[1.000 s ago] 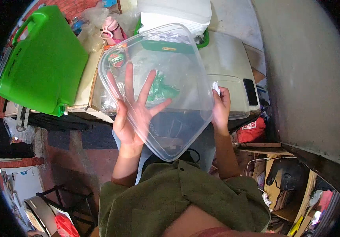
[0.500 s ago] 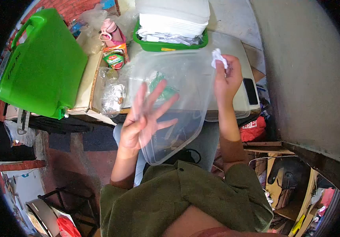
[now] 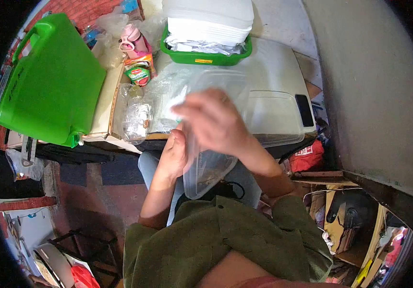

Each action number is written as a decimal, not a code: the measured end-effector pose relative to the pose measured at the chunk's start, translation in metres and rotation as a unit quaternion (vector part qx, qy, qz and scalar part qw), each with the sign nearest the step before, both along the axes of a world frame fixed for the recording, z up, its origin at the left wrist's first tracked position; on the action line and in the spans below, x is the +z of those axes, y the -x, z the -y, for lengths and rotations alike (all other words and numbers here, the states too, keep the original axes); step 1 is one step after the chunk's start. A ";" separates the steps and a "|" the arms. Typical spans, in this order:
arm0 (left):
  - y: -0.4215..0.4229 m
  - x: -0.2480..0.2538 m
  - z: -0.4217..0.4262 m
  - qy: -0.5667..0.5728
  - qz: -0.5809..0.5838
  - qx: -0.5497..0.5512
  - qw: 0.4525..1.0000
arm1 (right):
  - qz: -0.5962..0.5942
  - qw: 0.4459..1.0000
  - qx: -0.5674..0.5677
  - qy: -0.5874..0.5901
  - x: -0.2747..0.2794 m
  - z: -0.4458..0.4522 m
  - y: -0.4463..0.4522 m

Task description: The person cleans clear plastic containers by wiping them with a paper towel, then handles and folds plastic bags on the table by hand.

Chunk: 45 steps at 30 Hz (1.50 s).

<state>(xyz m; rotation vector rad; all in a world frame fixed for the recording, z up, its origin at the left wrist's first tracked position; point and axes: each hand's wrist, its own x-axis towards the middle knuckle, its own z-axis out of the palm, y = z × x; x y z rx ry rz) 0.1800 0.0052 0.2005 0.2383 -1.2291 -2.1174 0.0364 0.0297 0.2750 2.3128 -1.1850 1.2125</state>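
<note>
A clear plastic container [image 3: 204, 175] is held tilted on edge above my lap. My left hand [image 3: 174, 156] grips its left side, thumb in front, with the fingers mostly hidden. My right hand [image 3: 216, 120], smeared by motion, is closed on a white wad of cloth or tissue [image 3: 176, 106] at the container's upper left edge, close above my left hand. Behind them on the table lies a clear plastic lid [image 3: 273, 113].
A green basin [image 3: 201, 57] holds a stack of white foam trays [image 3: 209, 19]. To the left are a large green jug [image 3: 53, 81], a pink bottle [image 3: 132, 38], a sauce pouch [image 3: 139, 72] and a plastic bag [image 3: 137, 115]. A phone [image 3: 304, 110] lies by the right wall.
My right hand has swung left with the white wad, from the container's far right corner to its left edge. The container has turned more on edge, and my left hand's spread fingers are now mostly hidden.
</note>
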 end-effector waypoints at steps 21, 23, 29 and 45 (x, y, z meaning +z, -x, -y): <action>0.007 0.025 0.018 -0.100 -0.206 0.065 0.971 | -0.124 0.988 0.012 -0.096 -0.048 -0.078 -0.030; 0.003 0.026 0.028 -0.076 -0.253 0.122 0.957 | -0.146 0.985 0.018 -0.090 -0.061 -0.087 -0.026; -0.012 0.036 0.041 -0.023 -0.290 0.217 0.932 | -0.087 0.994 -0.017 -0.060 -0.089 -0.111 0.007; -0.013 0.031 0.029 -0.065 -0.354 0.173 0.917 | 0.726 0.686 -0.018 0.037 -0.111 -0.088 0.054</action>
